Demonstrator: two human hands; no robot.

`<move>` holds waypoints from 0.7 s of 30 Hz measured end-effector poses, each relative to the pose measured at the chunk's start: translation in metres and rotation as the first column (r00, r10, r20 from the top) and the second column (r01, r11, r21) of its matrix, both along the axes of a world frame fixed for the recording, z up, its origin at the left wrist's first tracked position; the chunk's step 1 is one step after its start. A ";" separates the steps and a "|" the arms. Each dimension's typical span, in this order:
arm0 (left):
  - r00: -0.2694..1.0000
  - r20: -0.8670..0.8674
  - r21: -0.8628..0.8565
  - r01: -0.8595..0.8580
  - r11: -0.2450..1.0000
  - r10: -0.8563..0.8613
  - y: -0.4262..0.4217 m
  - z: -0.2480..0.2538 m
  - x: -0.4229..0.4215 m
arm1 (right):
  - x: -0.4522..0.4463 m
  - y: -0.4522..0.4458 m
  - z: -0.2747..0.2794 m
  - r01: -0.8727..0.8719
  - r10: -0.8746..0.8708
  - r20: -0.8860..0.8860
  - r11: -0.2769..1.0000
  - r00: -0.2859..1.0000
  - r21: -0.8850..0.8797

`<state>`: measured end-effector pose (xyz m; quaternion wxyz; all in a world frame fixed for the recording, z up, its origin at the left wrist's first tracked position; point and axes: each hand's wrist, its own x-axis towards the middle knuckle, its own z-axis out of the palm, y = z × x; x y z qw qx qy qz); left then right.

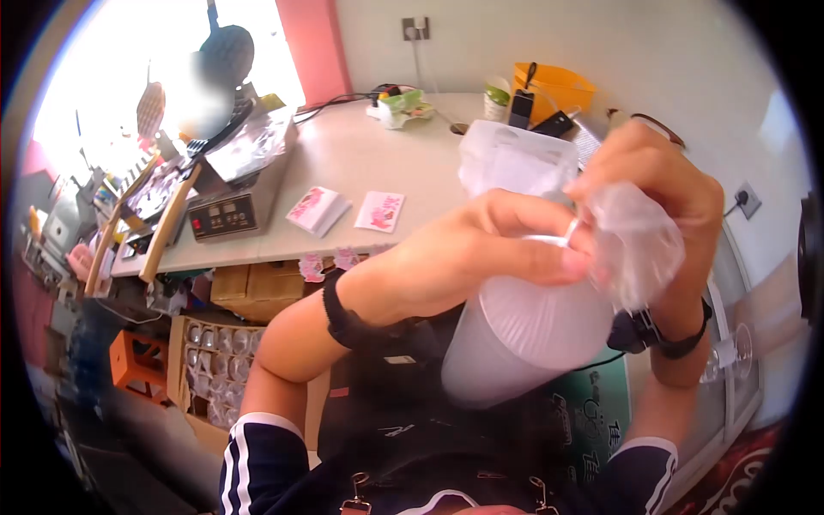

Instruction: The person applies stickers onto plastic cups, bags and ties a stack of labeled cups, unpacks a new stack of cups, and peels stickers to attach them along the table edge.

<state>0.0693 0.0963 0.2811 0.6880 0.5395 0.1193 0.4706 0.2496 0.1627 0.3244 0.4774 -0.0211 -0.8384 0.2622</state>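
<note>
i have the left hand [515, 245] pinched narrow on the neck of a full, pleated translucent plastic bag [528, 335], while the right hand [661, 172] grips its bunched loose end [639, 249]. the bag hangs tilted in front of the apron, at the near side of the desk [343, 163]; i cannot see whether anything supports its base. as i judge it, the thin film could tear at the neck if my two grips pull hard against each other. if the left pinch slips, the bag could drop toward the floor. swung forward, it could catch the white plastic pouch [515, 159] or scatter the printed cards [316, 210].
</note>
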 end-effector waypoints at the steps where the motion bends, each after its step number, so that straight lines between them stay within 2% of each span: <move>1: 0.998 -0.042 -0.008 -0.050 0.999 0.050 0.006 -0.006 0.000 | -0.001 0.001 0.000 -0.025 0.022 -0.018 0.986 1.000 -0.165; 2: 0.999 -0.003 -0.020 -0.050 0.999 0.050 0.013 -0.013 0.001 | -0.002 0.002 -0.001 -0.051 0.036 -0.053 0.945 0.998 -0.323; 4: 0.985 0.017 -0.098 -0.171 0.980 0.174 0.010 -0.020 -0.001 | -0.005 0.017 -0.005 -0.039 0.039 -0.007 0.951 0.999 -0.308; 5: 0.986 0.017 -0.097 -0.164 0.982 0.167 0.011 -0.026 -0.002 | -0.005 0.024 -0.010 -0.033 0.032 -0.007 0.951 0.999 -0.306; 7: 0.951 0.037 -0.094 -0.304 0.948 0.308 0.014 -0.041 -0.005 | -0.008 0.036 -0.018 0.031 0.011 0.148 0.961 0.989 -0.274; 8: 0.950 0.037 -0.098 -0.304 0.947 0.309 0.015 -0.047 -0.006 | -0.008 0.039 -0.018 0.030 0.013 0.150 0.960 0.989 -0.278; 10: 0.910 0.075 -0.121 -0.398 0.910 0.408 0.016 -0.054 -0.006 | -0.009 0.043 -0.018 0.034 0.120 0.317 0.897 0.941 -0.441; 14: 0.915 0.145 -0.113 -0.362 0.926 0.375 0.007 -0.045 -0.003 | -0.004 0.038 -0.011 -0.014 0.174 0.310 0.889 0.935 -0.458; 16: 0.938 0.173 -0.094 -0.288 0.953 0.300 0.002 -0.041 0.001 | 0.004 0.030 -0.005 -0.055 0.098 0.218 0.979 0.971 -0.196; 17: 0.938 0.210 -0.084 -0.263 0.961 0.275 0.001 -0.038 0.003 | 0.009 0.028 0.000 -0.056 0.089 0.278 0.991 0.956 -0.122; 21: 0.915 0.310 -0.053 -0.256 0.965 0.259 0.005 -0.049 0.014 | 0.014 0.031 0.003 -0.105 0.120 0.309 0.992 0.944 -0.063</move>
